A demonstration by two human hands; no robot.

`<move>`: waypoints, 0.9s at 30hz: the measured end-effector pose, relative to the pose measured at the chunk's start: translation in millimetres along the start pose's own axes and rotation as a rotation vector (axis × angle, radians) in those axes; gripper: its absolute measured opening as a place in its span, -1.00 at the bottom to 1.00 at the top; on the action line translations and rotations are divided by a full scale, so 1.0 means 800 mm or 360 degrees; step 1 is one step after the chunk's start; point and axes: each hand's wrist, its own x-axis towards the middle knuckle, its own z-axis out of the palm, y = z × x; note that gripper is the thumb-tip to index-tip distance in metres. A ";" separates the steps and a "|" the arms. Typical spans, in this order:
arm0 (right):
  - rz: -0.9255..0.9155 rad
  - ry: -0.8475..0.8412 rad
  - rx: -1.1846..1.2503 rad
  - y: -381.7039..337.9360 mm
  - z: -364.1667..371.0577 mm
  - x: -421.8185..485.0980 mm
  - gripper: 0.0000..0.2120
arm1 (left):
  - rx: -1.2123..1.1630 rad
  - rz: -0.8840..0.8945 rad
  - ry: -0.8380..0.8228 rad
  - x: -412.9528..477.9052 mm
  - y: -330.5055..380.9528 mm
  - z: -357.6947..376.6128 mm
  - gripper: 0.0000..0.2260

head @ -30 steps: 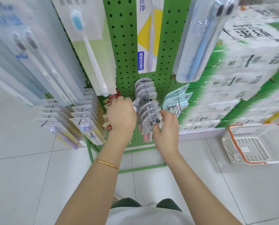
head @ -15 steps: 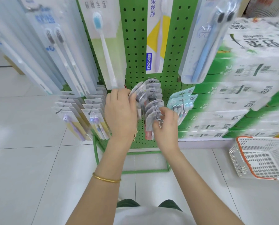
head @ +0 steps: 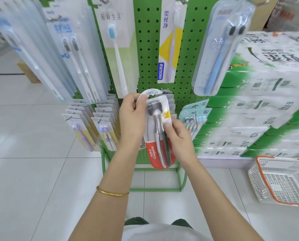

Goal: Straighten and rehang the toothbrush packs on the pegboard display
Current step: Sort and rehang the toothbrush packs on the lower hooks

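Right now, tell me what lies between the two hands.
The Colgate toothbrush pack: the left hand grips its upper left edge, the right hand pinches its right edge. The head view shows this.

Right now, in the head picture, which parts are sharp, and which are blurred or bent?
Head view: the Colgate pack at centre is sharp, its label readable; the stacked white packs at right are smeared; the hanging toothbrush packs at left lean outward, wide-angle distortion; light is even, no hard shadows.
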 end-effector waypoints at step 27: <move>0.0469 0.0609 0.1246 -0.005 -0.055 0.004 -0.83 | 0.1233 0.0675 -0.0774 -0.079 -0.051 0.059 -0.36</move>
